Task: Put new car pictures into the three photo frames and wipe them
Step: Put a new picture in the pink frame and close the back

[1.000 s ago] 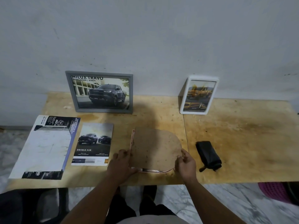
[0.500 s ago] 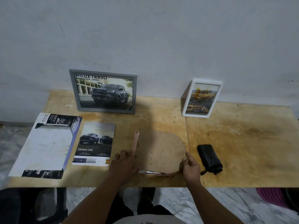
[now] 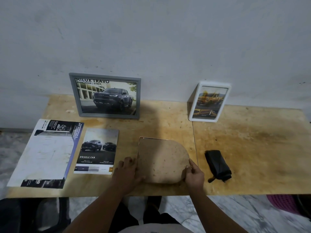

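Lowered frame (image 3: 162, 161) flat between hands (image 3: 161, 172)

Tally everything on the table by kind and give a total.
Photo frames: 3: grey, white, face-down one
Car brochures: 2
Black cloth: 1
Total: 6
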A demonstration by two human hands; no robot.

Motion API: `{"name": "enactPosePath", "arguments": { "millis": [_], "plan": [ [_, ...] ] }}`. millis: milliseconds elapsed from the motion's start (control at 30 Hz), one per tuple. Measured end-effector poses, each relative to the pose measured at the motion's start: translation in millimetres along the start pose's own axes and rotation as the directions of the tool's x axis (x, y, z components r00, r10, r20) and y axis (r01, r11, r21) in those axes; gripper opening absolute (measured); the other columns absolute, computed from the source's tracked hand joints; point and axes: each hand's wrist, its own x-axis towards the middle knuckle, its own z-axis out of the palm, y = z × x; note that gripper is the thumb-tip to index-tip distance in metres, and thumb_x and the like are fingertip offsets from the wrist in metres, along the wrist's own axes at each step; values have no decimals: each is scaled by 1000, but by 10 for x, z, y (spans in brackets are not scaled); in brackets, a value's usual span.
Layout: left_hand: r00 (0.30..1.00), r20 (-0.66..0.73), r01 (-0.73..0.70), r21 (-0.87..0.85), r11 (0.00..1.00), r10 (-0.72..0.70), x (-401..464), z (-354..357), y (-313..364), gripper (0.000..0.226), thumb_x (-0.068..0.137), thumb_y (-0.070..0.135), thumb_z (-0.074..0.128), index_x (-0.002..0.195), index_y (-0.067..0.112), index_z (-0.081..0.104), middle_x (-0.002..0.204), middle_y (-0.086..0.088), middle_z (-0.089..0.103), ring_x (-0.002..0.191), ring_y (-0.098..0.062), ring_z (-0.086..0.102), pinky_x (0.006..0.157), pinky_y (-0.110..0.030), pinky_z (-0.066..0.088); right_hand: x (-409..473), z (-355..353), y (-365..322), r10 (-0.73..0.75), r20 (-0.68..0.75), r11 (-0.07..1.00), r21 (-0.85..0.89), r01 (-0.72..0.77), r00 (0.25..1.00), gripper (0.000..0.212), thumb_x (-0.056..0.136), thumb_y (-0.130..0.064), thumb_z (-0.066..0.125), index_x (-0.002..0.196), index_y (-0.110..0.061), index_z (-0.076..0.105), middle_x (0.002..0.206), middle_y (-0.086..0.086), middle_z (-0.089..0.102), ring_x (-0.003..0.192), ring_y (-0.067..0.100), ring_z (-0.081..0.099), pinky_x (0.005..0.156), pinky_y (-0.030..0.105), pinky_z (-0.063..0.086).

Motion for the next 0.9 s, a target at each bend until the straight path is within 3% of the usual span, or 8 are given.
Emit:
{"name": "enactPosePath", "arguments": {
  "millis": [267, 467, 667, 800, 900],
  "plan": [
    [999, -16, -28, 133, 991, 31, 21, 42, -23, 103, 80, 75, 63, 158, 19, 26, 144, -9, 38, 118, -29, 48, 93, -42, 52, -24, 38, -18, -17, -7, 992, -122, 16, 1000, 47, 96, -24, 68, 140, -9, 60, 124, 13, 70, 116, 34, 64, 96, 41, 50],
    [999, -32, -24, 233, 972, 32, 22, 60, -7, 105, 52, 77, 83, 133, 14, 63, 110, -9, 57, 81, -29, 61, 54, -42, 55, 54, 68, -58, 17, 5, 952, -305, -14, 1000, 60, 90, -39, 73, 140, -14, 53, 133, 10, 58, 119, 32, 60, 96, 43, 52],
    [999, 2, -36, 196, 980, 36, 30, 41, -33, 113, 60, 80, 75, 152, 22, 43, 116, -8, 54, 88, -28, 60, 59, -42, 57, 113, 41, -81, 78, 29, 921, -385, -61, 997, 55, 87, -38, 77, 126, -16, 45, 129, 13, 48, 110, 39, 59, 86, 46, 52],
    [998, 2, -60, 203, 977, 61, 54, 23, -60, 110, 60, 77, 76, 150, 22, 45, 115, -10, 54, 85, -28, 60, 57, -41, 55, 109, 38, 2, -85, 118, 873, -469, 131, 989, 70, 94, -41, 66, 153, -28, 32, 139, 12, 39, 105, 35, 63, 78, 40, 54],
    [996, -20, -79, 227, 971, 86, 82, 14, -68, 112, 51, 74, 84, 143, 18, 54, 107, -11, 55, 75, -28, 60, 48, -39, 52, 123, 27, 77, -224, 234, 726, -608, 322, 946, 69, 100, -47, 52, 160, -40, 19, 132, 9, 39, 95, 25, 59, 76, 36, 56]
  ]
}}
